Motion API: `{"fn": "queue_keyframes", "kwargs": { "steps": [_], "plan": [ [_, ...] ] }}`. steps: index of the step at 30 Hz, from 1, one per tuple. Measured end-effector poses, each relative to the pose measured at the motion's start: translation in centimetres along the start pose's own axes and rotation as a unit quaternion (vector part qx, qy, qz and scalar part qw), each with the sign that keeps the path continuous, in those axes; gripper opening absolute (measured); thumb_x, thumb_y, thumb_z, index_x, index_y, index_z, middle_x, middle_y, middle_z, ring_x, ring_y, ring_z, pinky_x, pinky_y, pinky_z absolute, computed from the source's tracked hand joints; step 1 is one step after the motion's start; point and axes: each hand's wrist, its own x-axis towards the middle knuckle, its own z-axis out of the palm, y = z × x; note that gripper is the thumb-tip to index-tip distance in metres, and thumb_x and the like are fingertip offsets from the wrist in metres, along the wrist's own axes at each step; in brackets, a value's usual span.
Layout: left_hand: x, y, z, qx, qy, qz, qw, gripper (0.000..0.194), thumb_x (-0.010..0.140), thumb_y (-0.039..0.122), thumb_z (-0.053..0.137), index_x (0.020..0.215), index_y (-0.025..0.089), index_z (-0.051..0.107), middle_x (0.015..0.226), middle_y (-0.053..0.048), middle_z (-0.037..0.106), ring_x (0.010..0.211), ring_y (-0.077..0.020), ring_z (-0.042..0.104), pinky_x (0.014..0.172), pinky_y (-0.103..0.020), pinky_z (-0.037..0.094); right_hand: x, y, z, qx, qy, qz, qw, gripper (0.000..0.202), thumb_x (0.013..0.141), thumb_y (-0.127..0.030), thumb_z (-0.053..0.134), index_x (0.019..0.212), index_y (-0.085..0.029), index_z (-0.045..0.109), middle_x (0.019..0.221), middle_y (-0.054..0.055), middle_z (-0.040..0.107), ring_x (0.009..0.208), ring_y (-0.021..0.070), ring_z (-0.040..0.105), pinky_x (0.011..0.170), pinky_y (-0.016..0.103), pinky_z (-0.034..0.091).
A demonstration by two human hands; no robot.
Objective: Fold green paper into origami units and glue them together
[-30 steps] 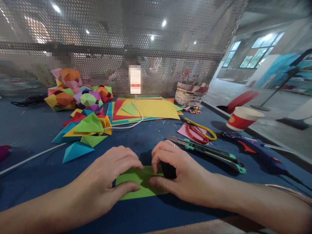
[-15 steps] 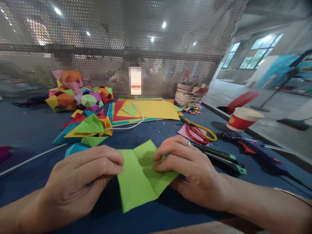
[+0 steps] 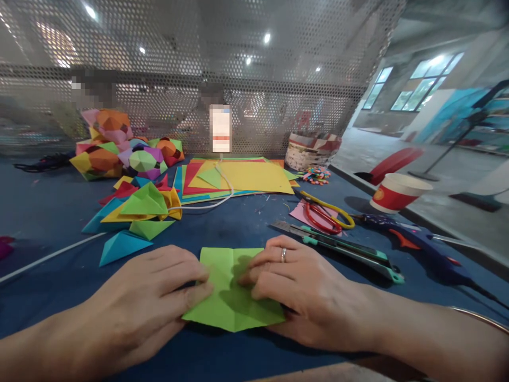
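A green sheet of paper (image 3: 230,297) with a crease down its middle lies low over the blue table, between both hands. On its left edge, my left hand (image 3: 159,294) pinches the paper, fingers pressed together. From the right, my right hand (image 3: 294,289), with a ring on one finger, grips the other side; its fingertips rest on the paper and the thumb is mostly hidden. Folded paper pieces, among them a green one (image 3: 146,201) and a blue one (image 3: 122,246), lie beyond my left hand.
Stacked coloured sheets (image 3: 254,178) lie behind, near a phone (image 3: 221,129) and basket (image 3: 310,154). To the right are scissors (image 3: 323,218), a cutter (image 3: 345,248), a glue gun (image 3: 425,252) and a paper cup (image 3: 400,193). Paper balls (image 3: 145,161) stand back left.
The green sheet has turned squarer to me and come down flatter. My left hand has shifted slightly right and down, and my right hand has moved slightly left, uncovering the cutter's blade.
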Motion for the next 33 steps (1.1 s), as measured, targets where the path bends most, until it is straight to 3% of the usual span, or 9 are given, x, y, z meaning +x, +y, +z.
{"fn": "queue_keyframes", "kwargs": {
  "steps": [3,6,9,12,14,19,22,33],
  "plan": [
    [-0.1,0.4,0.0,-0.036,-0.007,0.001,0.999,0.03,0.091,0.002,0.05,0.107,0.017,0.07,0.099,-0.006,0.072,0.088,-0.02,0.065,0.082,-0.031,0.053,0.0,0.1,0.1,0.001,0.029,-0.013,0.999,0.016,0.102,-0.029,0.066,0.09,-0.018,0.066,0.089,0.006,0.081,0.09,0.0198,0.074,0.092,0.038,0.049],
    [-0.1,1.3,0.4,-0.094,0.024,-0.049,0.994,0.021,0.096,0.004,0.054,0.095,0.02,0.067,0.087,-0.003,0.067,0.077,-0.0179,0.06,0.069,-0.03,0.048,0.0,0.1,0.3,0.023,0.062,-0.007,0.998,0.02,0.103,-0.03,0.068,0.087,-0.017,0.067,0.078,0.002,0.077,0.078,0.0158,0.072,0.087,0.034,0.049],
    [0.1,2.0,0.9,-0.166,0.058,-0.124,0.977,0.021,0.1,0.007,0.055,0.089,0.022,0.065,0.081,0.001,0.063,0.075,-0.0138,0.06,0.066,-0.025,0.046,0.1,-0.3,0.6,0.072,0.086,0.039,0.993,0.023,0.103,-0.035,0.068,0.088,-0.018,0.069,0.073,0.0,0.074,0.07,0.0131,0.068,0.081,0.03,0.049],
    [0.5,1.8,1.2,-0.19,0.022,-0.164,0.968,0.025,0.104,0.013,0.053,0.082,0.022,0.062,0.075,0.003,0.06,0.068,-0.0101,0.061,0.061,-0.02,0.045,0.4,-0.6,0.8,0.108,0.107,0.129,0.98,0.028,0.102,-0.039,0.07,0.083,-0.019,0.07,0.069,-0.003,0.071,0.064,0.011,0.063,0.071,0.025,0.046],
    [0.8,1.4,1.3,-0.158,0.004,-0.187,0.97,0.032,0.105,0.016,0.05,0.074,0.021,0.058,0.068,0.004,0.056,0.061,-0.0085,0.058,0.055,-0.019,0.043,0.7,-0.6,1.0,0.106,0.089,0.206,0.969,0.029,0.097,-0.04,0.077,0.077,-0.019,0.07,0.067,-0.004,0.069,0.064,0.011,0.061,0.068,0.025,0.043],
    [1.3,1.3,1.9,-0.045,0.061,-0.206,0.976,0.039,0.1,0.014,0.048,0.062,0.02,0.038,0.058,0.006,0.047,0.053,-0.0068,0.048,0.052,-0.019,0.038,1.5,-0.3,1.1,0.078,0.001,0.333,0.94,0.03,0.092,-0.042,0.082,0.077,-0.019,0.07,0.072,-0.001,0.067,0.072,0.0154,0.057,0.069,0.028,0.038],
    [1.2,1.5,2.2,-0.032,0.056,-0.194,0.979,0.037,0.099,0.008,0.044,0.064,0.02,0.039,0.06,0.005,0.049,0.055,-0.0074,0.049,0.055,-0.021,0.037,1.8,-0.4,1.0,0.073,-0.014,0.355,0.932,0.032,0.094,-0.043,0.079,0.077,-0.019,0.066,0.073,-0.001,0.064,0.074,0.0168,0.054,0.071,0.03,0.037],
    [0.2,1.7,2.8,-0.023,0.043,-0.197,0.979,0.035,0.099,0.007,0.045,0.069,0.022,0.035,0.065,0.005,0.046,0.06,-0.0111,0.047,0.06,-0.028,0.033,2.1,-0.3,1.2,0.052,-0.041,0.37,0.927,0.028,0.088,-0.021,0.077,0.071,-0.02,0.054,0.07,-0.003,0.057,0.071,0.0159,0.048,0.072,0.032,0.032]
  ]
}}
